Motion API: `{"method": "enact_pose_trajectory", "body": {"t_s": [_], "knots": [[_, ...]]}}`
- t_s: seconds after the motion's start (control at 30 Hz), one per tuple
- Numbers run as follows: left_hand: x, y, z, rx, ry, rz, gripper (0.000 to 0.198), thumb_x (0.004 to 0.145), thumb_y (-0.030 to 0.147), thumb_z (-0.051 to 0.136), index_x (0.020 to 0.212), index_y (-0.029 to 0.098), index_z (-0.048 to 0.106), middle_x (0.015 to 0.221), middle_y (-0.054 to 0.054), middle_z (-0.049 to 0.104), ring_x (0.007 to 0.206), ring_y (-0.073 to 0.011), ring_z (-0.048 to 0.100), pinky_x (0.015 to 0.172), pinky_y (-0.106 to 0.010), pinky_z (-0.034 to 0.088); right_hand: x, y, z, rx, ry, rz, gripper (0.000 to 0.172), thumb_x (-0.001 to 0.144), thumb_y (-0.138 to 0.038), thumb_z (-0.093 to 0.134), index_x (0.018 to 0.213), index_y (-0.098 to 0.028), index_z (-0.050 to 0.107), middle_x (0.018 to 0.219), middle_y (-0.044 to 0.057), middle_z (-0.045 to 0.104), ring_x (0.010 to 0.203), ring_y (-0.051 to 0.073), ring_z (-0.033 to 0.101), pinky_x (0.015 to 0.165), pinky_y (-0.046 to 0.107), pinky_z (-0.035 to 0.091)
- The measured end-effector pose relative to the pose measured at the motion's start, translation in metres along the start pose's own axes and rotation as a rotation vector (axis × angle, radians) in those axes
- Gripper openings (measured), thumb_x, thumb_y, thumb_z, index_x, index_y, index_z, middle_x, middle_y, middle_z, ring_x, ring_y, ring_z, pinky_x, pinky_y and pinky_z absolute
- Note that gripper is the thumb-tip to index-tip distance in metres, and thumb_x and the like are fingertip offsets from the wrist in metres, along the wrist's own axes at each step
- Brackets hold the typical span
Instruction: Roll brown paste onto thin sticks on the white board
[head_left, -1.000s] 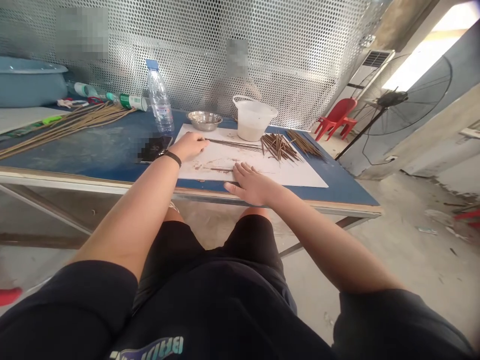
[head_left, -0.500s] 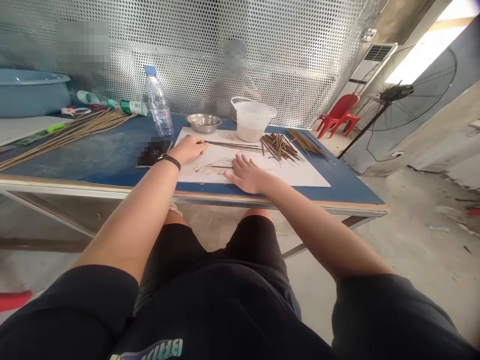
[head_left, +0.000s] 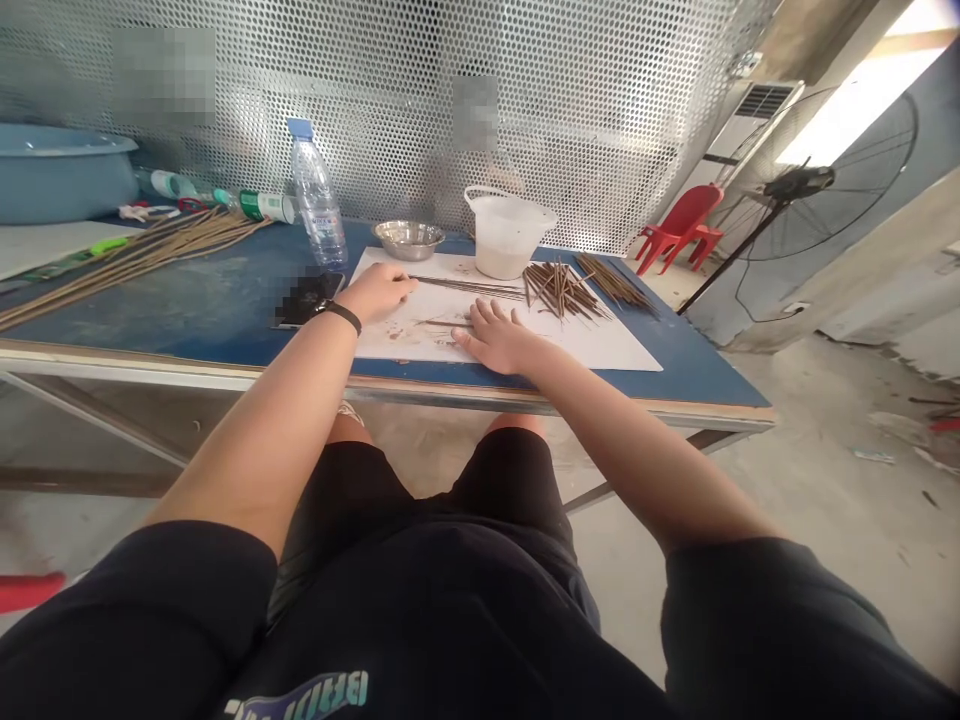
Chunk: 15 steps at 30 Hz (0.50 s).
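Note:
On a white board point(head_left: 600, 340) my right hand point(head_left: 496, 338) lies flat with its fingers spread, pressing over a thin brown stick point(head_left: 444, 323) whose left end sticks out past the thumb. My left hand point(head_left: 379, 291) is closed, its fingertips pinched at the left ends of several long thin sticks point(head_left: 472, 287) that lie across the board. What exactly sits between those fingertips is partly hidden. Right of the hands is a loose pile of shorter brown sticks point(head_left: 564, 290), with a neater bundle of sticks point(head_left: 619, 285) beyond it. Brown crumbs dot the board near both hands.
A white plastic bucket point(head_left: 510, 235) and a metal bowl point(head_left: 409, 240) stand behind the hands. Left of them are a phone point(head_left: 304, 300), a water bottle point(head_left: 319, 205), long tan sticks point(head_left: 157, 250) and a blue basin point(head_left: 64, 175). A perforated metal panel point(head_left: 360, 90) rises behind the table.
My right hand has shifted very slightly, and less of the thin stick shows to its left. My left hand stays by the same sticks. The whole view has tilted a little.

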<state>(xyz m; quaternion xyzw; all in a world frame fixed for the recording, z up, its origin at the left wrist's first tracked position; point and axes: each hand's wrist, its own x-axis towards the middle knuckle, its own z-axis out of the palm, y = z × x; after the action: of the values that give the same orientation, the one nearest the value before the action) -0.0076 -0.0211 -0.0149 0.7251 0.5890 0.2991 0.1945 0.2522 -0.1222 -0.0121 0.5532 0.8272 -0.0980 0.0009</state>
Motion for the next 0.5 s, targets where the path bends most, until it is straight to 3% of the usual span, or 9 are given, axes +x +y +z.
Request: {"method": "enact_pose_trajectory", "body": {"t_s": [0.13, 0.4, 0.5], "knots": [[-0.006, 0.007, -0.002, 0.006, -0.007, -0.032, 0.033, 0.097, 0.041, 0.068, 0.069, 0.023, 0.066, 0.085, -0.008, 0.079, 0.071, -0.0226, 0.064, 0.069, -0.035, 0.044, 0.007, 0.009, -0.001, 0.027, 0.009, -0.005, 0.119, 0.101, -0.086, 0.002, 0.181, 0.001, 0.014, 0.191, 0.020, 0.000, 0.177, 0.044, -0.004, 0.141, 0.067, 0.008], [-0.005, 0.006, -0.004, 0.028, -0.005, -0.026, 0.034, 0.096, 0.041, 0.067, 0.068, 0.023, 0.067, 0.083, -0.009, 0.077, 0.073, -0.0238, 0.064, 0.072, -0.036, 0.044, -0.059, -0.001, 0.007, 0.002, 0.005, -0.147, 0.129, 0.098, -0.092, -0.004, 0.178, 0.005, 0.026, 0.188, 0.027, 0.016, 0.177, 0.043, 0.009, 0.141, 0.065, 0.012], [0.001, -0.001, -0.001, 0.013, -0.008, -0.011, 0.032, 0.094, 0.041, 0.068, 0.067, 0.023, 0.067, 0.082, -0.008, 0.076, 0.074, -0.0237, 0.065, 0.074, -0.036, 0.046, -0.059, -0.003, 0.006, -0.016, 0.004, -0.129, 0.127, 0.099, -0.089, -0.005, 0.177, 0.007, 0.026, 0.187, 0.028, 0.018, 0.177, 0.044, 0.010, 0.140, 0.067, 0.012]]}}
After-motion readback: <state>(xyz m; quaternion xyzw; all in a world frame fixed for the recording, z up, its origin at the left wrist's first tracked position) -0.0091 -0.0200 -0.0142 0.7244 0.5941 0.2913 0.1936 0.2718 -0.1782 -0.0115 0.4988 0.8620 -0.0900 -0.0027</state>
